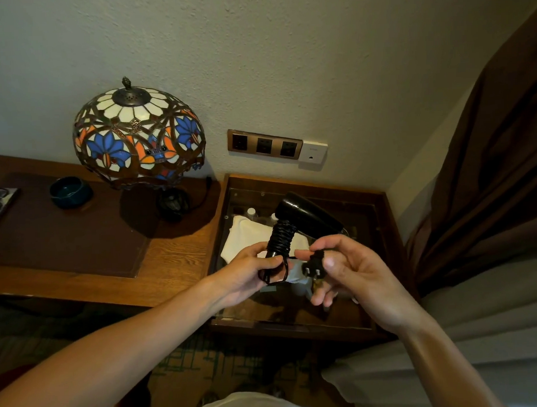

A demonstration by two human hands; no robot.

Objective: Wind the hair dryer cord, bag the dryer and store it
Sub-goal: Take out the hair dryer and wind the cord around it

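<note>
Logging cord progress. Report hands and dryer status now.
Left hand grips the hair dryer handle, cord wound around it. Right hand fingers pinch the plug. No bag clearly visible; nothing obstructing.

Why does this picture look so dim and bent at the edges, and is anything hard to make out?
Head view: warm, low room light; the stained-glass lamp looks unlit and throws a dark shadow on the desk. The wide lens curves the wall and curtain. The black hair dryer and its wound cord merge into the dark glass-topped table; the plug in the right hand is slightly soft.
</note>
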